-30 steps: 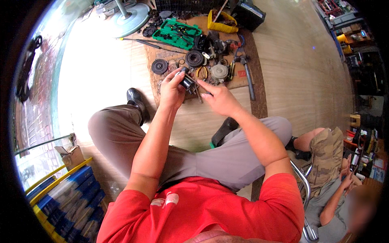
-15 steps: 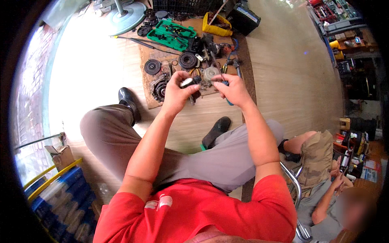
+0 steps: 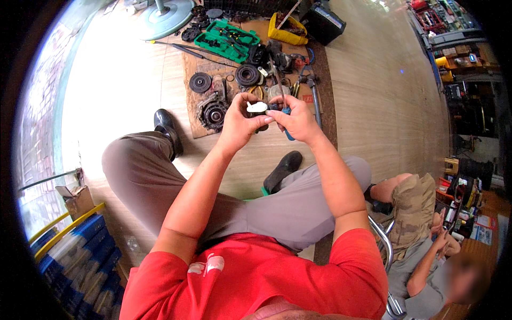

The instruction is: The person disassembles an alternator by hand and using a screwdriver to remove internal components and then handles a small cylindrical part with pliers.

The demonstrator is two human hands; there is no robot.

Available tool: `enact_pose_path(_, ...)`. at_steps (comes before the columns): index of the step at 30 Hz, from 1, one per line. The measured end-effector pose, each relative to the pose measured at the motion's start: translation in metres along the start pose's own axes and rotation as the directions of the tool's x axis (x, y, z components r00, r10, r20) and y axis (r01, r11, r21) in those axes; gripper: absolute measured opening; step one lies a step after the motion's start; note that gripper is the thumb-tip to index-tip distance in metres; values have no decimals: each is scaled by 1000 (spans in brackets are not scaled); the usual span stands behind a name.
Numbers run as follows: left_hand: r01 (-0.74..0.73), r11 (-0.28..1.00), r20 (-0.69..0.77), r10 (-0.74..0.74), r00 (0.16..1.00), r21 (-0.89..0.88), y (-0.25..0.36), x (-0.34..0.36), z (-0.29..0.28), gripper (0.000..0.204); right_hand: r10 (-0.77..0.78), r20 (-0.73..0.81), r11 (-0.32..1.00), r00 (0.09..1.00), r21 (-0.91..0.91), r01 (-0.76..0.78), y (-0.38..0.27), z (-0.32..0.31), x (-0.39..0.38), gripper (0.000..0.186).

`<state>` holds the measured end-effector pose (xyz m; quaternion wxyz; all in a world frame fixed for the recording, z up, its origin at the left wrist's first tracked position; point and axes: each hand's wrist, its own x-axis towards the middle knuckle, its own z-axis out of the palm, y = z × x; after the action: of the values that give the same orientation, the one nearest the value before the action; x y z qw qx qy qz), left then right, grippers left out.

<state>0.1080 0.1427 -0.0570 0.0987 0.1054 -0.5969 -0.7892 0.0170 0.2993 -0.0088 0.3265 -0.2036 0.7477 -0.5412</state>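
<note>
The left hand (image 3: 238, 121) pinches a small round part with a pale top (image 3: 257, 108) out over the knees, above the floor. The right hand (image 3: 298, 120) is closed on a blue-handled screwdriver (image 3: 281, 92), its grip close beside the part. Held only by fingertips, the part may slip if the screwdriver pries or skids, and drop among the dark pulleys (image 3: 247, 75) on the brown cardboard sheet (image 3: 194, 114), or the tip may jab the left fingers.

Two hands, the left hand (image 3: 238, 124) and right hand (image 3: 298, 120); two black shoes (image 3: 168, 128); two round black pulleys (image 3: 200, 82) at twelve o'clock; one green tool case (image 3: 226, 40); one yellow bin (image 3: 287, 30); one cardboard mat (image 3: 198, 114).
</note>
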Motion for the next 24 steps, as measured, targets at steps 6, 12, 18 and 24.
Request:
enact_pose_path(6,172,984,88,-167,982,-53,-1,1,-3,53,-133,-67,989,989,-69,128,2,5,-3,28)
enact_pose_path(12,155,987,148,-160,976,40,2,2,-9,55,-80,-19,994,997,-74,79,-2,3,-5,23)
enact_pose_path(18,224,971,233,-201,951,-78,9,-1,-6,50,-56,3,997,998,-59,56,0,2,-6,21)
enact_pose_path(24,242,947,276,-181,944,-210,1,-3,-8,43,-55,30,998,998,32,54,-10,6,-9,18)
